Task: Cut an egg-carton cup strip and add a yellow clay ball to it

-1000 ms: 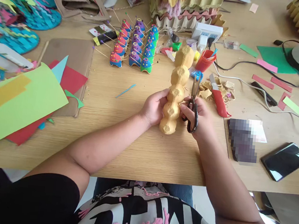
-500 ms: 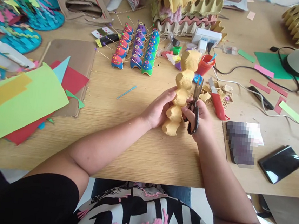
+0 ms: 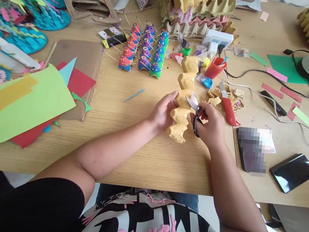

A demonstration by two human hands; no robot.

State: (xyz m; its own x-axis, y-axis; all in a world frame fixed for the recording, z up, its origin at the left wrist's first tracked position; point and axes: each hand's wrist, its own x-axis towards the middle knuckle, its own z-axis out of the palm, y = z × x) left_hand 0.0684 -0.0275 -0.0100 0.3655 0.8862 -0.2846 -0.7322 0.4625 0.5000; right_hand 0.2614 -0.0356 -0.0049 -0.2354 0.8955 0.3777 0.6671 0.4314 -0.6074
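Observation:
My left hand [image 3: 163, 111] grips a yellow egg-carton strip [image 3: 180, 115] by its left side; the fingers go behind it. The strip is a row of several bumpy cups standing lengthwise away from me. In my right hand [image 3: 211, 123] is a pair of black-handled scissors [image 3: 195, 112], fingers closed round the handles. Their blades are parted and lie at the strip's right edge, near its middle. Whether they touch the carton I cannot tell. Beyond the strip's right side lie carton scraps [image 3: 215, 96] and a red-handled knife [image 3: 228, 110].
Painted egg-carton caterpillars [image 3: 145, 53] with pins stand behind my left hand. Stacked egg trays [image 3: 197, 10] rise at the back, near a white power strip [image 3: 218, 38] and red cup [image 3: 215, 68]. Coloured paper [image 3: 30, 100] lies left; a black phone [image 3: 292, 173] lies right. A cable [image 3: 255, 90] crosses the right side.
The scissors have swung from pointing away from me to pointing left at the strip, and their blades have opened wider. The strip has turned, now showing its side with a scalloped right edge.

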